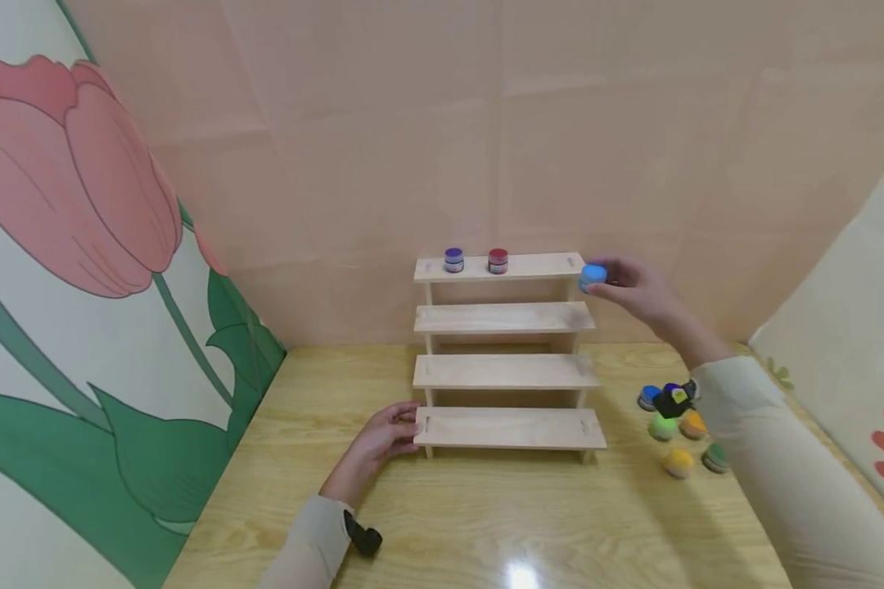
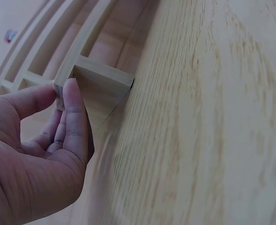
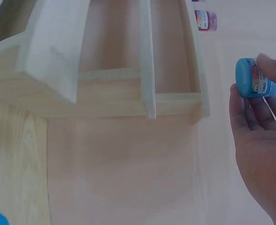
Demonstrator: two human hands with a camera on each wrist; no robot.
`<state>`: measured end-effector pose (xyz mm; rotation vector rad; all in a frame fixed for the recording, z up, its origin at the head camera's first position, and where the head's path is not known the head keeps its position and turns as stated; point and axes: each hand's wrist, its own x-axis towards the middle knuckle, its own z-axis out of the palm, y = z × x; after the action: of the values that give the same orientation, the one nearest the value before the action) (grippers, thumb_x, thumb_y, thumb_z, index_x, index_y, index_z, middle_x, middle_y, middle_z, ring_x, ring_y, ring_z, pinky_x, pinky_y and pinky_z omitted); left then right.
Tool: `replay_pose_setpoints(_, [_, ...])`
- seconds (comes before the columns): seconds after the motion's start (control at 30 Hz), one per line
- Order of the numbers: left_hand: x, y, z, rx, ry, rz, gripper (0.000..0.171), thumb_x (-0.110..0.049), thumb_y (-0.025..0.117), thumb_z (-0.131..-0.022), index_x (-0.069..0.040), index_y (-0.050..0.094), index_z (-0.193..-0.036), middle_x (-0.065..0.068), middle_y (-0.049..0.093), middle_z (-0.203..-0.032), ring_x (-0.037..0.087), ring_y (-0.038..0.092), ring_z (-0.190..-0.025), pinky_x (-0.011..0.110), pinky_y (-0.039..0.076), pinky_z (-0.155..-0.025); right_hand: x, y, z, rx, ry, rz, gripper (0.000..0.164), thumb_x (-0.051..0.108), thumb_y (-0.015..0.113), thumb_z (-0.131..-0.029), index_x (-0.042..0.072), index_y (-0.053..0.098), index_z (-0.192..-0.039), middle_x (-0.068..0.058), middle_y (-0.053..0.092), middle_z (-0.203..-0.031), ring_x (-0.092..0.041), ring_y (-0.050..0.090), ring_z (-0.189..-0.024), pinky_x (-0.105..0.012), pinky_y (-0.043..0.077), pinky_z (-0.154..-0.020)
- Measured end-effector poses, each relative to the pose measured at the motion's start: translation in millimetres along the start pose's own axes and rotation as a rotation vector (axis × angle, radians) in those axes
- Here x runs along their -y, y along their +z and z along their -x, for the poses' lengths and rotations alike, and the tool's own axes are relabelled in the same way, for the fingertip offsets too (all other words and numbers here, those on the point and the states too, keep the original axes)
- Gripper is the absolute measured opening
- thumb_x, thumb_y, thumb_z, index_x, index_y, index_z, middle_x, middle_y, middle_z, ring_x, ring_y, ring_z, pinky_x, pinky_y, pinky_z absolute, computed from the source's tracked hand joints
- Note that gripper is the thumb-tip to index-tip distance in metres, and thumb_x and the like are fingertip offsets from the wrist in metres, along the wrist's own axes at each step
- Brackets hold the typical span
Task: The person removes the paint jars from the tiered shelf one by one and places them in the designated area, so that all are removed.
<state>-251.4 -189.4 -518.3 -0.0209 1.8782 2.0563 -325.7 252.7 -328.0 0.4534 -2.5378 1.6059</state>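
A stepped wooden rack (image 1: 507,370) with several shelves stands on the table against the back wall. Between thumb and fingers my right hand (image 1: 644,293) holds a light blue paint jar (image 1: 593,278), just off the right end of the top shelf; the jar's label faces the right wrist camera (image 3: 257,78). My left hand (image 1: 379,438) pinches the left end of the lowest shelf, its thumb and fingertips on the board's edge in the left wrist view (image 2: 65,93). On the top shelf sit a purple-lidded jar (image 1: 453,261) and a red-lidded jar (image 1: 498,262), a gap between them.
Right of the rack, several more jars lie grouped on the wooden table (image 1: 516,507), among them a blue jar (image 1: 649,398), a light green jar (image 1: 663,427), a yellow jar (image 1: 679,464) and a dark green jar (image 1: 716,458). The right forearm passes over them.
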Motion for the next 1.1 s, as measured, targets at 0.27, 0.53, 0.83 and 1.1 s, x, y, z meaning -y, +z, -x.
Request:
replay_pose_setpoints(0.27, [0.1,-0.2,0.5,0.002,-0.003,0.004,0.054,0.002,0.063,-0.094,0.006,0.046,-0.145,0.011,0.055,-0.117,0.017,0.063,-0.084,0.025,0.059,-0.067,-9.0,-15.2,27.0,0.004,0.006,0.016,0.053,0.024,0.067,-0.099,0.005,0.048,-0.145,0.007,0.058,-0.122,-0.003,0.059,-0.107,-0.013,0.052,-0.087])
replay_pose_setpoints(0.53, [0.5,0.0,0.8,0.004,-0.011,0.007,0.055,0.001,0.063,-0.094,0.005,0.046,-0.146,0.011,0.055,-0.118,0.017,0.063,-0.086,0.025,0.059,-0.068,-17.9,-29.7,55.7,0.001,0.054,0.074,0.056,0.03,0.065,-0.1,0.008,0.046,-0.148,0.011,0.057,-0.123,0.0,0.059,-0.107,-0.014,0.052,-0.085])
replay_pose_setpoints(0.83, [-0.8,-0.6,2.4,0.006,-0.011,0.005,0.056,0.001,0.062,-0.095,0.005,0.044,-0.147,0.012,0.055,-0.121,0.018,0.064,-0.087,0.025,0.059,-0.068,-39.4,-41.8,89.3,0.018,0.07,0.102,0.053,0.026,0.064,-0.101,0.009,0.047,-0.149,0.014,0.061,-0.12,0.0,0.062,-0.104,-0.017,0.055,-0.082])
replay_pose_setpoints(1.1, [-0.1,-0.5,1.6,0.017,-0.009,0.004,0.056,0.002,0.062,-0.095,0.006,0.043,-0.147,0.012,0.055,-0.12,0.018,0.064,-0.086,0.025,0.059,-0.067,-57.9,-54.9,121.6,0.023,0.077,0.116,0.049,0.018,0.061,-0.102,0.007,0.047,-0.148,0.019,0.062,-0.118,0.003,0.062,-0.103,-0.016,0.054,-0.081])
